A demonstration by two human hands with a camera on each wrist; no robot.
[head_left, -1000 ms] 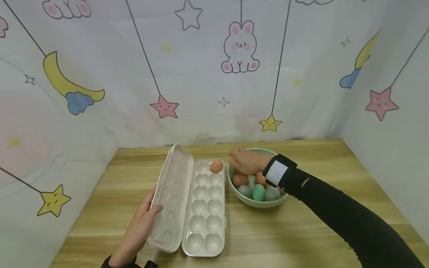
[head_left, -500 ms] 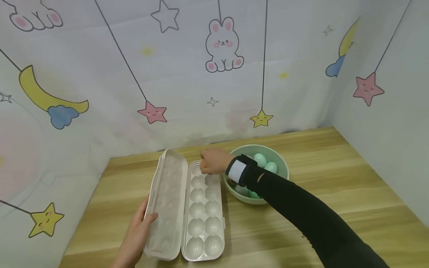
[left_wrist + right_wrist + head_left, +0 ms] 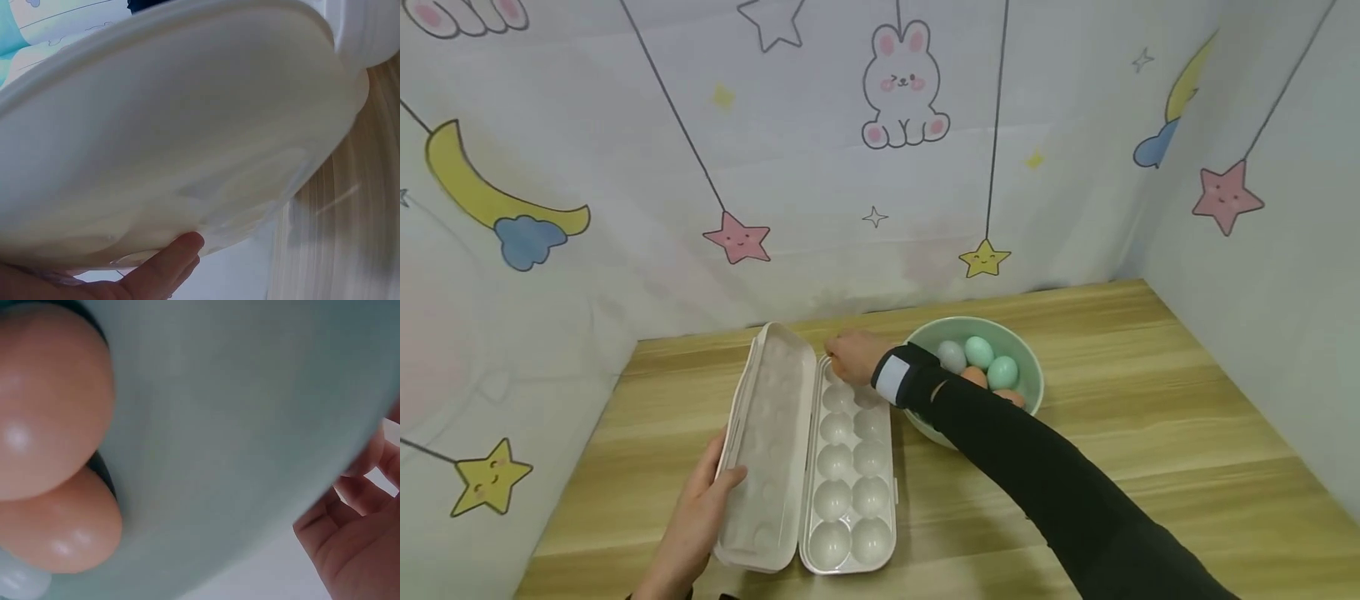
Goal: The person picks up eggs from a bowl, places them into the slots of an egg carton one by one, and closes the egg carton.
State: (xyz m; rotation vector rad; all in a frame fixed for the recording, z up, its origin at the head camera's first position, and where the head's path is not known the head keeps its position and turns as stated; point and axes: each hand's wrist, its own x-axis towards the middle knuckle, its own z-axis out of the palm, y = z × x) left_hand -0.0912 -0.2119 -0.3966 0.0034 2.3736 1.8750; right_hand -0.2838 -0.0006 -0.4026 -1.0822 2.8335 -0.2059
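Observation:
My left hand (image 3: 695,508) holds the raised lid (image 3: 767,454) of a white plastic egg carton, thumb lying over its inner side; the left wrist view shows a fingertip against the lid (image 3: 187,106). The carton's tray (image 3: 844,444), with two rows of round cups, lies on the table. At the tray's far end, over the back left cup, my right hand (image 3: 859,357) pinches a brown egg (image 3: 367,457), mostly covered by fingers. The back right cup is hidden behind that hand. The nearer cups hold nothing.
A pale green bowl (image 3: 1028,367) right of the carton contains several brown, mint and grey-blue eggs; my right forearm (image 3: 1022,442) crosses over its near side. The wooden table (image 3: 1097,358) meets a patterned cloth backdrop (image 3: 820,167) behind and at both sides.
My right hand has come left from the bowl to the far end of the tray, carrying a brown egg. The left hand keeps its hold on the lid. The head view has shifted slightly.

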